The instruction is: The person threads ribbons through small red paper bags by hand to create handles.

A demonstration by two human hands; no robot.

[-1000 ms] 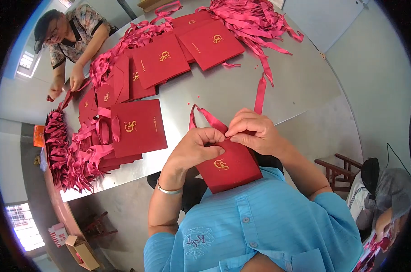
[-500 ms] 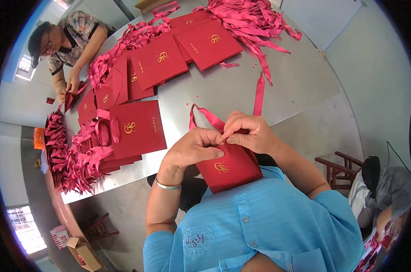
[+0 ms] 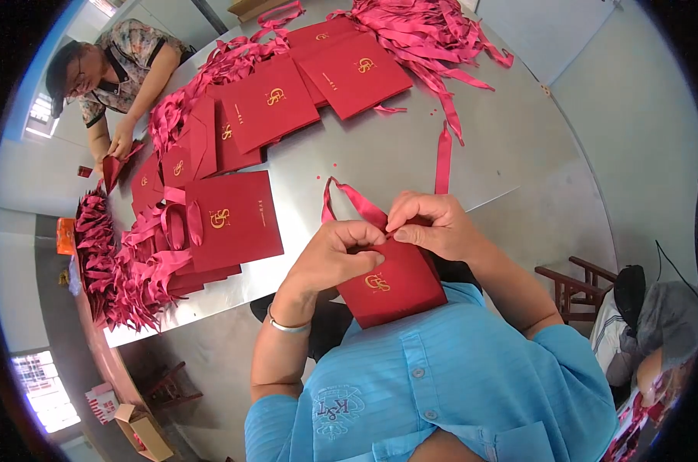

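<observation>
A small red paper bag (image 3: 390, 279) with a gold emblem leans against my blue shirt at the table's near edge. My left hand (image 3: 337, 258) pinches its upper edge, thumb on the front panel and fingers behind. Close beside it, my right hand (image 3: 434, 225) holds thumb and forefinger together on a pink ribbon at the bag's rim. The ribbon (image 3: 362, 202) loops up and away to the left above the hands. Another ribbon end (image 3: 444, 162) rises past my right hand onto the table. The fingertips partly hide where ribbon and bag meet.
Finished-looking red bags (image 3: 237, 219) with ribbon handles lie stacked at left. Flat red bags (image 3: 268, 104) overlap farther back. A heap of pink ribbons (image 3: 418, 31) covers the far table (image 3: 503, 131). A co-worker (image 3: 122, 73) handles a red bag at far left. A wooden stool (image 3: 576, 285) stands right.
Both my hands have shifted slightly right at the bag's rim, still pinched close together. At far left, the co-worker's hands and the red bag in them have moved a little.
</observation>
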